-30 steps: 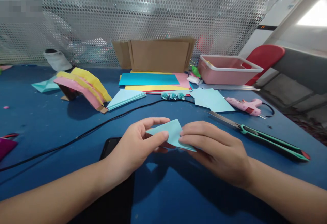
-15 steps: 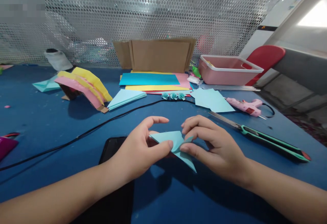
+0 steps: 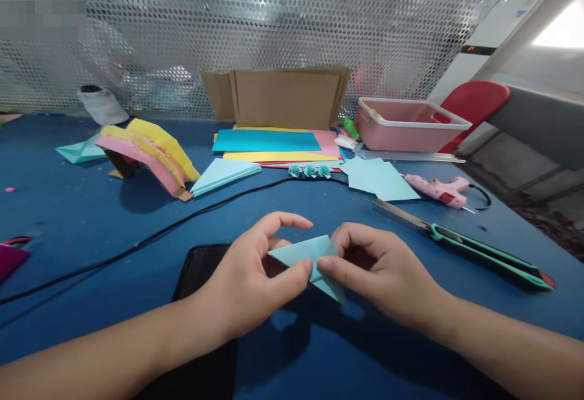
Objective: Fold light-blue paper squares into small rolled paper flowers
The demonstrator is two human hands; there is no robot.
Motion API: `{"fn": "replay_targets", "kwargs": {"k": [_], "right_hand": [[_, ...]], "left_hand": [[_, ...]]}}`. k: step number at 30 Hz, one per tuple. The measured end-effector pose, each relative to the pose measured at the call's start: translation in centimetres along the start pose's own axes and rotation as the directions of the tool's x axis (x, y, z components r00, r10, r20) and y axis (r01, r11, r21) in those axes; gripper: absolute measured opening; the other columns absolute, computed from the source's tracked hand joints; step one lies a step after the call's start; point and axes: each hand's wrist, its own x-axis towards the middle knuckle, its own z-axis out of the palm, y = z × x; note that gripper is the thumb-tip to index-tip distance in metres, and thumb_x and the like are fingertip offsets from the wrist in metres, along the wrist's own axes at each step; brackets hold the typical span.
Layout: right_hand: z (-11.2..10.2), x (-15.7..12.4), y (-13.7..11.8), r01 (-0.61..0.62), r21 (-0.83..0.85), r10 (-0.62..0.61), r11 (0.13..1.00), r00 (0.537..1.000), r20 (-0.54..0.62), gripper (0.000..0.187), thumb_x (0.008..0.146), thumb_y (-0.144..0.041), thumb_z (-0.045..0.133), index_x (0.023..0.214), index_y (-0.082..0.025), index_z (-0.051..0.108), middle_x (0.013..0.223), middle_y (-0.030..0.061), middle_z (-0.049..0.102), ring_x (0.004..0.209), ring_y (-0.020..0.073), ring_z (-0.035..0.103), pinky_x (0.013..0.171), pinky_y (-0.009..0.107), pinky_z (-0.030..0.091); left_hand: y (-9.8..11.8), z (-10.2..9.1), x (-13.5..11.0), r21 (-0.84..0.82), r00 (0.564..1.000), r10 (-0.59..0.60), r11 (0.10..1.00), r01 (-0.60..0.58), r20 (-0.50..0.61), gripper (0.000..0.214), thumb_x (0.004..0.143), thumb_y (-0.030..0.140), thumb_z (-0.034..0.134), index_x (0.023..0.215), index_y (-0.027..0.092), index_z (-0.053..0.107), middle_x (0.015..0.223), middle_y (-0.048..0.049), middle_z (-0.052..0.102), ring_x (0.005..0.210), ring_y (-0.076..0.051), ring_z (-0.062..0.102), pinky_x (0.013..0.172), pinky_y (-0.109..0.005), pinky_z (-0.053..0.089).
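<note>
Grip: left hand [image 3: 262, 275] and right hand [image 3: 385, 263], both clamped on the folded paper [image 3: 301, 250], thumbs on top!
Folded paper: raised, left of the utility knife [image 3: 490, 258].
Roses [image 3: 309, 171]: three, beyond and left of the utility knife.
Glue gun [image 3: 435, 189]: right behind it.

Pink bin [image 3: 401, 137] stands on blue tbl [image 3: 114, 321] w/ red chair [image 3: 479, 98] behind

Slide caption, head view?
Left hand and right hand hold folded pale-blue paper over a blue table, utility knife at right.
</note>
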Motion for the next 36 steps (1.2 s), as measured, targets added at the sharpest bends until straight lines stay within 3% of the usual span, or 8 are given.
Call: {"fn": "replay_targets", "kwargs": {"k": [6,17,21,25,30,36], "right_hand": [[-0.02,-0.13,-0.03,0.052,-0.027,-0.053,0.998,0.998,-0.040,0.029,0.080,-0.032,0.067,0.064,-0.018,0.047,0.058,-0.0052,0.047,0.050,0.0068,0.040,0.047,0.020,0.033],[-0.20,0.20,-0.24,0.014,0.266,0.004,0.964,0.998,-0.068,0.028,0.074,-0.023,0.077,0.083,-0.020,0.051,0.066,-0.0064,0.055,0.056,0.0058,0.052,0.051,0.015,0.040],[-0.26,0.31,-0.33,-0.019,0.258,0.037,0.966,0.997,-0.063,0.028,0.074,-0.029,0.077,0.088,-0.018,0.055,0.063,-0.0054,0.057,0.055,0.0073,0.054,0.053,0.018,0.043],[-0.39,0.27,-0.28,-0.053,0.257,0.063,0.965,0.998,-0.032,0.028,0.076,-0.039,0.074,0.076,-0.017,0.058,0.063,-0.0024,0.057,0.058,0.0097,0.055,0.056,0.022,0.047],[-0.59,0.28,-0.15,-0.020,0.258,0.026,0.966,0.999,-0.019,0.023,0.080,-0.036,0.070,0.073,-0.017,0.061,0.064,-0.0013,0.057,0.060,0.0106,0.055,0.058,0.023,0.047],[-0.33,0.05,-0.19,-0.036,0.062,0.033,0.997,0.998,0.054,0.023,0.074,-0.034,0.075,0.075,-0.017,0.059,0.067,-0.0009,0.056,0.060,0.0118,0.052,0.056,0.024,0.044]], "left_hand": [[0.05,0.12,-0.26,0.037,1.000,0.024,0.999,-0.024,-0.012,0.046,0.073,0.033,0.074,0.111,0.026,0.051,0.063,0.0071,0.056,0.050,-0.008,0.047,0.047,-0.017,0.038],[0.35,0.25,0.41,0.008,0.998,-0.034,0.999,0.034,-0.058,0.043,0.072,0.031,0.075,0.110,0.025,0.056,0.061,0.0079,0.057,0.050,-0.007,0.048,0.046,-0.015,0.037],[0.36,0.29,0.30,-0.022,0.995,-0.058,0.998,0.056,-0.078,0.045,0.072,0.029,0.074,0.111,0.024,0.053,0.062,0.0084,0.055,0.051,-0.008,0.049,0.046,-0.015,0.037],[0.32,0.24,0.08,0.016,0.997,-0.055,0.998,0.056,-0.055,0.047,0.072,0.026,0.072,0.114,0.024,0.052,0.058,0.0099,0.048,0.050,-0.008,0.045,0.047,-0.017,0.036],[0.54,0.23,-0.04,0.039,0.998,-0.055,0.998,0.056,-0.029,0.044,0.073,0.026,0.071,0.112,0.024,0.052,0.056,0.0104,0.045,0.049,-0.009,0.042,0.046,-0.018,0.034],[0.38,0.20,0.13,0.009,0.996,-0.038,0.999,0.039,-0.075,0.041,0.073,0.027,0.072,0.109,0.024,0.053,0.059,0.0097,0.047,0.049,-0.008,0.043,0.045,-0.016,0.034]]}}
